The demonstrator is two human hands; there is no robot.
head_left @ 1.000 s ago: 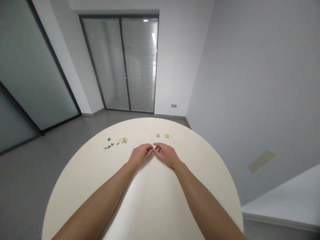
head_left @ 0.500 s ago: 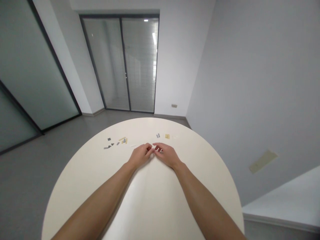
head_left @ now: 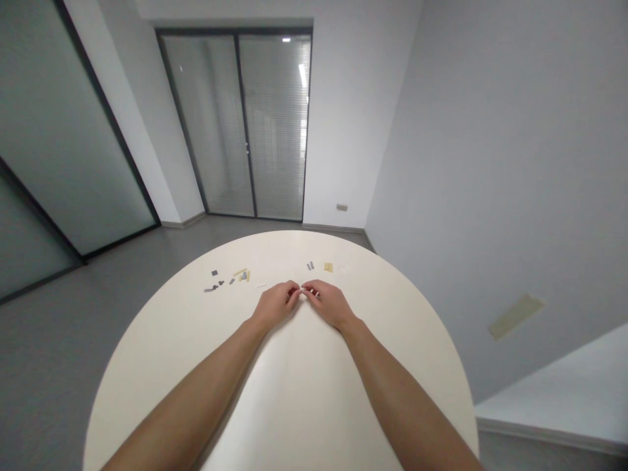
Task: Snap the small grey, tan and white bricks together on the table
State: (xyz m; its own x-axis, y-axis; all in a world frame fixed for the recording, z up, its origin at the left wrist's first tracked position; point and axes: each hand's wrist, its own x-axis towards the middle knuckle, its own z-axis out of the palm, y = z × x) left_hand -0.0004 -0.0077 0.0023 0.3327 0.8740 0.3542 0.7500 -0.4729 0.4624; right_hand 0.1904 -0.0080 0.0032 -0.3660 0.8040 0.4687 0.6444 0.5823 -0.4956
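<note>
Your left hand [head_left: 277,302] and right hand [head_left: 328,303] meet above the middle of the table [head_left: 284,405], fingertips nearly together. Between them sits a small white bit [head_left: 303,290] — you pinch it from the left with thumb and forefinger, and the fingertips of your right hand grip it from the other side. It is too small and too much covered for its shape to be told. The right hand's other fingers curl loosely behind the grip. Both your forearms reach in from the near edge.

Just beyond your left hand, a white strip [head_left: 261,285] lies flat. Farther left is a loose group: yellow strips [head_left: 240,272] with a grey bit [head_left: 244,277] among them, then a grey strip [head_left: 232,281] lying apart on its own. Past that are some black bits [head_left: 220,283], a longer grey piece [head_left: 209,290] near them, and a dark square [head_left: 214,273] farther back.

Beyond your right hand, two grey bars [head_left: 310,265] lie side by side, close to a yellow square [head_left: 328,267]. To the right of that square are faint white scraps [head_left: 345,268] — their outlines barely show against the tabletop.
</note>
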